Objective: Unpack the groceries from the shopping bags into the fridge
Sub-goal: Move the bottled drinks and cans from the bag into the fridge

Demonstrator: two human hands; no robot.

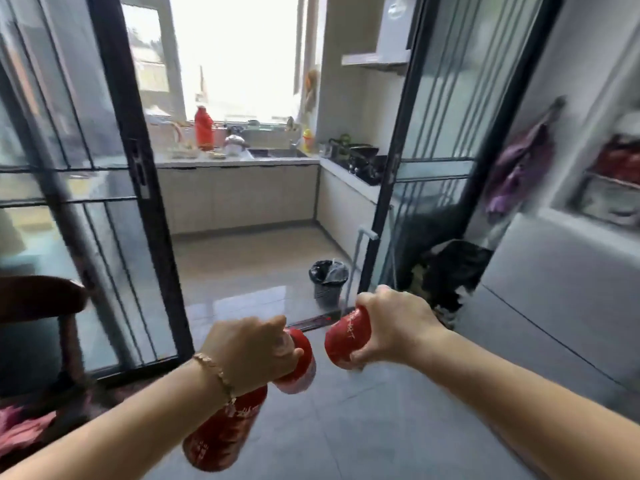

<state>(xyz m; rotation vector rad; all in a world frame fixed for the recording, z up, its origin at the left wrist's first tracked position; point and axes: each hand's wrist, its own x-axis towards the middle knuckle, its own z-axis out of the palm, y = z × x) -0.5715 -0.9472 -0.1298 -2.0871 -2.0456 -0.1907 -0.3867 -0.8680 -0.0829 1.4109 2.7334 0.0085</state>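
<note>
Progress is judged as mid-task: three red drinks are carried toward the fridge and none of them has yet been shelved. Nearest the camera, a long red can [221,431] with pale lettering is seen under the left wrist. It is probably held by the same hand, but the grip on it is hidden. The left hand [249,351] is stretched forward with its knuckles up, and its fingers are curled tightly round a short red can [302,362], whose pale end faces the right. Just beside it, but not touching, a third red can [346,341] is gripped by the right hand [391,327]. The fingers are wrapped over its top and the thumb is tucked beneath. Both forearms are held out at about the same level above the grey floor tiles [346,427].

To the right, the fridge [554,306] is reached first by its closed grey lower door. Above that an upper compartment appears to stand open, and red items are already seen blurred on a shelf [620,157]. No shopping bag can be made out with certainty, so the amount left to unpack cannot be told. Farther off, a small lined bin [327,282] stands near the sliding glass doors. Beyond them the kitchen counter [239,161] lies under a bright window.
</note>
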